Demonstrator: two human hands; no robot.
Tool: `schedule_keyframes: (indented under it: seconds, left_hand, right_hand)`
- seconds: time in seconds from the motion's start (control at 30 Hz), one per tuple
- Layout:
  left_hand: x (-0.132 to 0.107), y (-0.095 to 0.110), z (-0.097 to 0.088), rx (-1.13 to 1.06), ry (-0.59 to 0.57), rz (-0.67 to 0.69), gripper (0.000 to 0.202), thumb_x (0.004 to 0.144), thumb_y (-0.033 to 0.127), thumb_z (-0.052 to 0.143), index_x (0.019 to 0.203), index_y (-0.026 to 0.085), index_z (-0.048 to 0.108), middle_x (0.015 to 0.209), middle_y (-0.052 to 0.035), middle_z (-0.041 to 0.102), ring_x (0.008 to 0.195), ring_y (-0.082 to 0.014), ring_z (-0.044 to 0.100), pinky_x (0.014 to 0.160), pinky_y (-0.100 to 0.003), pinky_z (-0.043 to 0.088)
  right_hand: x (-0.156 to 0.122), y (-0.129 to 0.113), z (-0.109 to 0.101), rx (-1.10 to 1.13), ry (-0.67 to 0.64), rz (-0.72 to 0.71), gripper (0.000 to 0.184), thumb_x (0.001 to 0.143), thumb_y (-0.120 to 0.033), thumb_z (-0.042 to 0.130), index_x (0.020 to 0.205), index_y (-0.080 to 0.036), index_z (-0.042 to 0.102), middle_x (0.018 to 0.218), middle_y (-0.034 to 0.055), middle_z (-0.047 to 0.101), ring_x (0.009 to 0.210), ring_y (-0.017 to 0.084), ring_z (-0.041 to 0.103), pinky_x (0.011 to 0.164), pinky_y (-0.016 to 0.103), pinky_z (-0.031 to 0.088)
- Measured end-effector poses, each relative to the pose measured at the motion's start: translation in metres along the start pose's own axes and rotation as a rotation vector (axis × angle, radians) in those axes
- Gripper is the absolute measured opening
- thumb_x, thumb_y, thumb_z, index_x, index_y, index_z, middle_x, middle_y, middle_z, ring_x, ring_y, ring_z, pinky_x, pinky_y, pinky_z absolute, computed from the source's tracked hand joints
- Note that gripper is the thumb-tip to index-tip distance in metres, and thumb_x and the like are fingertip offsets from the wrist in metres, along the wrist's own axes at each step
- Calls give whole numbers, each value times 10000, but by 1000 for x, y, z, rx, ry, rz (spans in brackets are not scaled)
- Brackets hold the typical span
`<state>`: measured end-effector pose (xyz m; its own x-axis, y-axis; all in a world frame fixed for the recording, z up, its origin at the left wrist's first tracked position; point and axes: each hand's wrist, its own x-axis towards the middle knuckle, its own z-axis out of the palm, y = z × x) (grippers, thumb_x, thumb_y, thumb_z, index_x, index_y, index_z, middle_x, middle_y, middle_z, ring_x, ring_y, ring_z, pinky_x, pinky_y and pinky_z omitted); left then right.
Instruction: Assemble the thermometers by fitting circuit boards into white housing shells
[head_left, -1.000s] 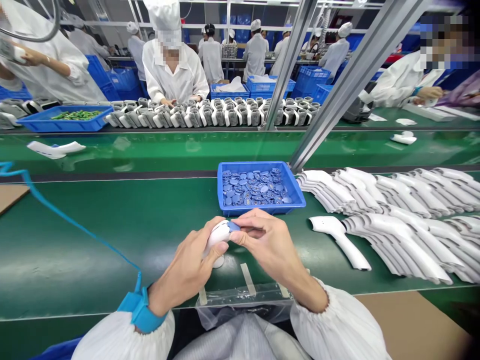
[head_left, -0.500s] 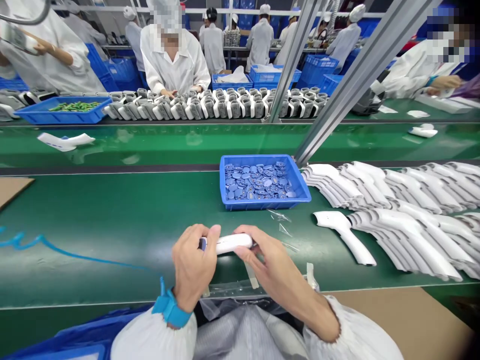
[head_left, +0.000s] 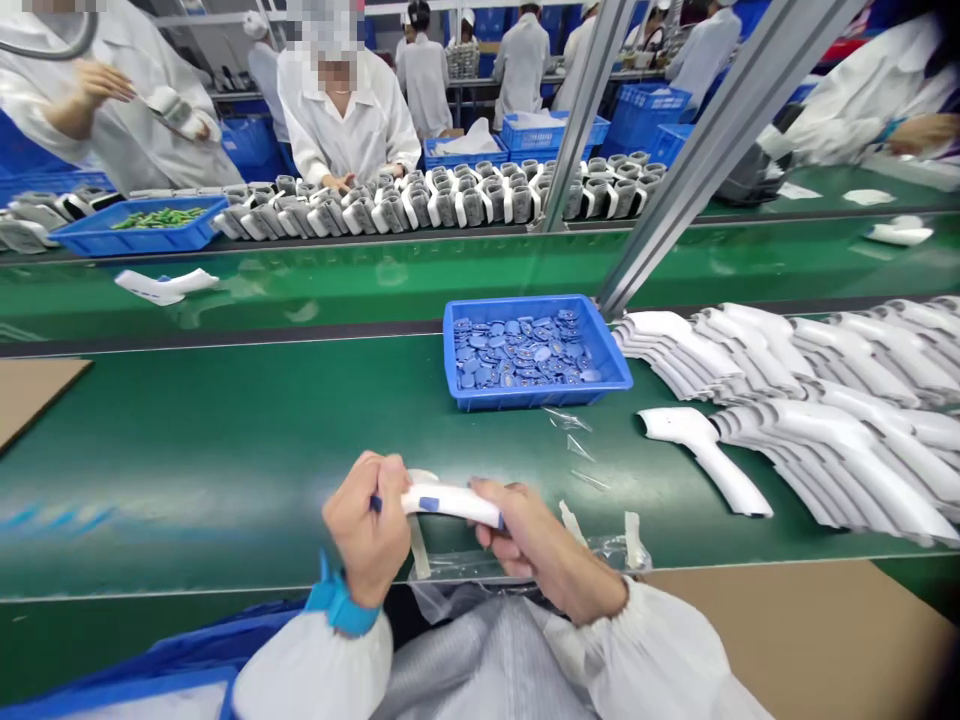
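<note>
1. Two green conveyor belts (head_left: 225, 540) run side by side across the room, a dark rail (head_left: 225, 345) between them
2. Aluminium extrusion posts (head_left: 724, 135) rise at a slant from that rail, one close beside another (head_left: 585, 110)
3. Past the belts stands a further workbench (head_left: 232, 96), with workers in white coats and caps (head_left: 521, 65) along it
4. Blue plastic crates (head_left: 551, 132) sit in rows around that far bench
5. Blue panels (head_left: 487, 25) line the far wall beneath a white overhead beam (head_left: 225, 18)
6. Bright, even light fills the room and leaves a pale sheen across the green belts
</note>
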<state>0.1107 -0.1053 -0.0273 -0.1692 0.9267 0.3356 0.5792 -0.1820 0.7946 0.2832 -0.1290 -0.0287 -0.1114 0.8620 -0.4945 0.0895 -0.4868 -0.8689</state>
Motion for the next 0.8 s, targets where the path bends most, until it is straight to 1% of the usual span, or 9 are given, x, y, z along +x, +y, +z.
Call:
schedule_keyframes:
  seconds: [0.1,0.2,0.3,0.37,0.43,0.53,0.6,0.7,0.8]
  left_hand:
    - [8,-6,16,54,112,-106,464,983,386,462,561,192,481,549,15,476,552,-120,444,584,-265,365]
    - [28,-6,29,116,98,-52,503,940,363,512,484,192,386,499,31,360,517,-106,329,551,-274,284]
    - [45,-2,33,103,37,-18,518,914,322,503,460,188,294,494,35,282,515,-101,252,559,-284,249]
    - [51,-2,29,51,-62,-5,521,907,341,516,462,183,296,503,32,298,524,-101,273,567,-275,277]
    - [50,-6,21,-14,-193,5,470,904,378,540,501,175,409,534,20,413,540,-101,378,578,-257,344]
    - [42,-11,3,-235,-441,-60,239,858,396,624,881,158,629,802,-37,660,722,-143,610,666,-249,483]
    - [34,-9,-10,-425,-575,-173,350,811,352,701,1081,154,599,996,-85,688,891,-181,655,767,-273,526]
    - [27,9,-26,-500,-653,-268,334,777,255,756,1068,169,616,1050,-74,676,941,-180,640,817,-270,512]
    - [26,32,-34,-383,-682,-219,302,756,237,785,1026,207,654,1016,-24,687,900,-164,632,795,-253,491]
  right_hand:
    - [-3,0,10,-215,-117,-71,344,952,-502,483,1004,-200,638,730,33,690,446,118,494,440,245,365]
    - [-7,0,25,-643,-11,-390,250,977,-383,485,1050,-211,650,714,30,678,547,147,544,539,266,319]
    - [-4,1,35,-828,81,-434,316,1019,-374,391,1010,-186,645,663,37,652,510,148,519,538,290,242]
    - [-1,2,35,-805,107,-448,291,1017,-369,404,988,-197,637,653,15,632,501,137,499,541,289,233]
    - [0,2,29,-722,95,-462,252,1007,-360,435,951,-217,635,628,-18,588,501,125,465,545,280,243]
    - [-2,3,12,-495,6,-392,304,1011,-403,428,875,-231,639,594,-47,505,513,114,428,541,262,275]
    - [-5,7,0,-316,-98,-309,338,1002,-463,441,879,-232,656,622,-44,499,548,114,443,538,247,310]
    - [-5,16,-14,-141,-209,-233,330,946,-520,547,1018,-235,698,740,-23,573,623,121,469,557,239,357]
    - [-1,22,-20,-102,-251,-220,388,909,-513,621,1181,-247,696,866,-3,648,683,129,503,620,250,412]
